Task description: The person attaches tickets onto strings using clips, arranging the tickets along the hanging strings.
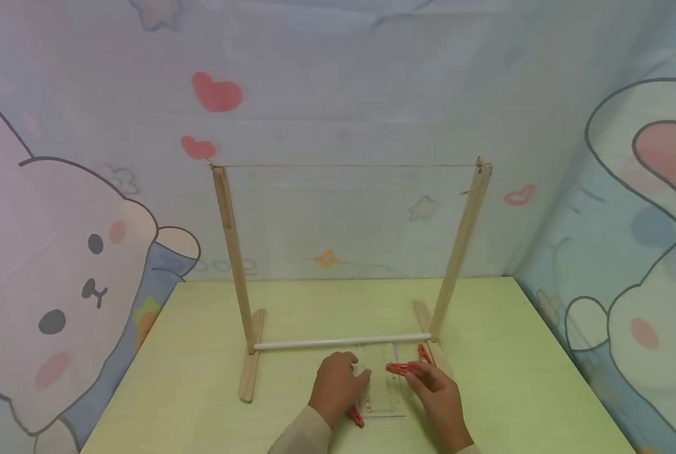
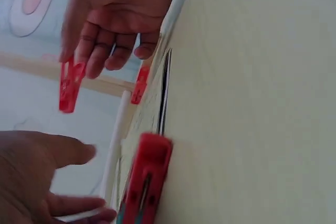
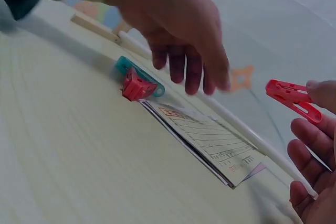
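Working on the table (image 1: pixel 185 372), before the wooden rack (image 1: pixel 234 258); hovering left hand (image 1: pixel 337 386), loosely spread, beside papers (image 1: pixel 384 392) lying well apart from the back edge; with right hand (image 1: pixel 441 397), pinching a red clip (image 1: pixel 399 369); seemingly positioning it, next needing a squeeze.

Printed cloth (image 1: pixel 343 82) with red hearts (image 1: pixel 217 93) hangs behind the yellowish table (image 1: pixel 514 366).

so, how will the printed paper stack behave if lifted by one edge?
Probably light and bendy: the printed paper stack looks thin from the side. Its layers may slide or fan apart, since their edges show separately there.
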A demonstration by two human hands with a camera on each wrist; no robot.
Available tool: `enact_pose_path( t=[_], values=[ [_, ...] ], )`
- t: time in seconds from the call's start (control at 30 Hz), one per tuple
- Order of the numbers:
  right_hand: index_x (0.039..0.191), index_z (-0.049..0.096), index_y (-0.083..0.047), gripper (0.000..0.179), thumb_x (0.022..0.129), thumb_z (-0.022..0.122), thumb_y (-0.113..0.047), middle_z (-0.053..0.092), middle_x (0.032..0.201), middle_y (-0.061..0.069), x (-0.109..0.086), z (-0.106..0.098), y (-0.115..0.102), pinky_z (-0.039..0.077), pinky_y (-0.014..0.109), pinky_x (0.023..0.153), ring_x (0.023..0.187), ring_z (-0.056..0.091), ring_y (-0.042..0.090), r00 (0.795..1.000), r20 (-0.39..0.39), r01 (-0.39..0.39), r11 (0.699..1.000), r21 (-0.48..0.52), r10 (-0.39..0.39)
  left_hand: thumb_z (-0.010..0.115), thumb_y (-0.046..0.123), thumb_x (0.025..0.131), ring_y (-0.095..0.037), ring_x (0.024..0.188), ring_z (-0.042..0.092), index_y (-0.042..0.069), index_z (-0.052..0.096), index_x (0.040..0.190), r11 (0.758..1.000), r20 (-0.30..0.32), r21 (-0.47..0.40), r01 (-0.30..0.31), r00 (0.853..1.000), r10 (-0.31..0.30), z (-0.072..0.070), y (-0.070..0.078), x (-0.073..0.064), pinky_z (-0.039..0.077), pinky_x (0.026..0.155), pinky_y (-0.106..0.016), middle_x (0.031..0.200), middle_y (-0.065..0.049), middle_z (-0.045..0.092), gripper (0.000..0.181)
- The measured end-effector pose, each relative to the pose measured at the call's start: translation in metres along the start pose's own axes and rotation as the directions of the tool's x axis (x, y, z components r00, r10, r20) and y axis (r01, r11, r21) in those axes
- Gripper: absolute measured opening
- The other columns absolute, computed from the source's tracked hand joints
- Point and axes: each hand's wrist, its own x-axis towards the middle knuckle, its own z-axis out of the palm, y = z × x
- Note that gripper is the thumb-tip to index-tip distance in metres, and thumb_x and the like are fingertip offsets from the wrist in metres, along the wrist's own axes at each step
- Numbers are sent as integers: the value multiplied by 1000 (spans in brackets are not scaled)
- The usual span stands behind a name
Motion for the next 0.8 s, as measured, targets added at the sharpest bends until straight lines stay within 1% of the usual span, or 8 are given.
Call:
enact_pose_path(
  t=[0.1, 0.17, 0.27, 0.43, 0.57, 0.67, 0.73, 0.8],
  values=[
    [114, 74, 1, 26, 93, 79, -12, 75, 97, 9, 2, -2, 3, 55, 20, 73, 85, 69, 7, 1000, -21, -13, 1000, 17, 14, 88, 38, 80, -33, 85, 61, 0, 66, 92, 993, 6, 110, 52, 999, -53, 13, 11, 12, 55, 77, -50, 89, -13, 62, 46],
    [112, 75, -1, 25, 91, 81, -12, 74, 91, 7, 2, -2, 3, 54, 21, 71, 81, 68, 9, 999, -33, -16, 999, 28, 17, 92, 39, 76, -31, 80, 58, 2, 61, 84, 987, 13, 145, 74, 997, -76, 20, 14, 17, 54, 72, -48, 85, -12, 57, 49],
    [110, 76, -2, 23, 90, 82, -11, 74, 88, 7, 3, -3, 5, 54, 22, 71, 79, 68, 10, 999, -38, 5, 1000, 19, -4, 96, 37, 72, -26, 75, 55, 6, 55, 78, 982, -11, 167, 84, 996, -84, 26, 15, 22, 53, 67, -44, 79, -7, 54, 51],
    [110, 76, -4, 22, 89, 82, -10, 75, 91, 6, 5, 1, 5, 53, 21, 70, 81, 69, 9, 998, -33, 44, 999, -15, -44, 96, 32, 71, -20, 65, 52, 8, 54, 74, 988, -3, 125, 95, 995, -95, 19, 10, 25, 50, 60, -41, 71, -2, 53, 48],
    [111, 76, -4, 22, 89, 81, -8, 76, 94, 8, 4, 1, 5, 53, 19, 73, 84, 70, 8, 998, -32, 57, 998, -21, -58, 92, 20, 76, -15, 59, 46, 9, 53, 68, 992, 4, 102, 69, 998, -70, 14, 6, 25, 45, 55, -36, 63, 2, 50, 41],
    [109, 76, -5, 21, 89, 82, -9, 76, 93, 8, 2, 1, 4, 54, 20, 74, 83, 70, 10, 998, -24, 52, 999, -8, -52, 84, 10, 80, -13, 58, 42, 11, 51, 64, 995, -30, 79, 54, 998, -51, 14, 2, 23, 40, 53, -33, 62, 4, 47, 37],
    [109, 76, -6, 21, 89, 82, -10, 75, 92, 7, 2, 1, 5, 54, 21, 73, 81, 70, 10, 999, -24, 46, 999, -8, -46, 80, 5, 81, -15, 59, 44, 12, 51, 62, 997, -57, 50, 58, 997, -55, 15, 0, 22, 39, 53, -34, 61, 4, 47, 35],
    [109, 76, -6, 22, 89, 82, -9, 75, 91, 7, 2, 2, 6, 54, 21, 72, 80, 69, 9, 999, -28, 25, 1000, -17, -26, 77, 4, 80, -18, 63, 50, 12, 56, 61, 997, -69, 38, 62, 996, -59, 15, -1, 21, 43, 55, -36, 64, 2, 52, 30]
  ],
)
